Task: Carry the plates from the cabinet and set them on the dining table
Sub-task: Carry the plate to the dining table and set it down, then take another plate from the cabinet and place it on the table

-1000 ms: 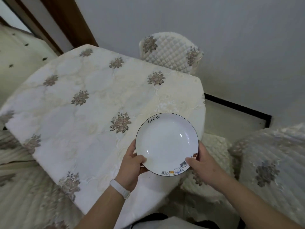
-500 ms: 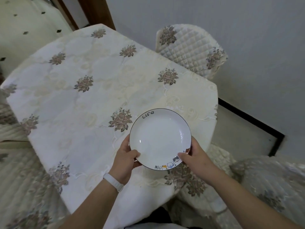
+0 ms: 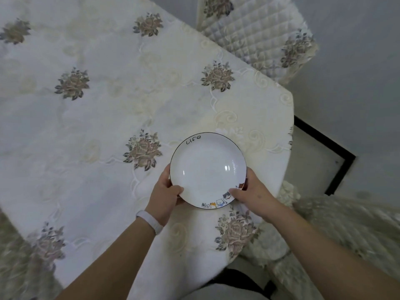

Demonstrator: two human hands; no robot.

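The plate (image 3: 207, 169) was held level between both hands over the surface (image 3: 86, 105), the left hand (image 3: 165, 197) and right hand (image 3: 252, 191) closed on opposite near rims. Being glazed, stiff and breakable, it was judged best gripped by the rim and lowered gently.

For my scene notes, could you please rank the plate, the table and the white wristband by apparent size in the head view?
1. table
2. plate
3. white wristband
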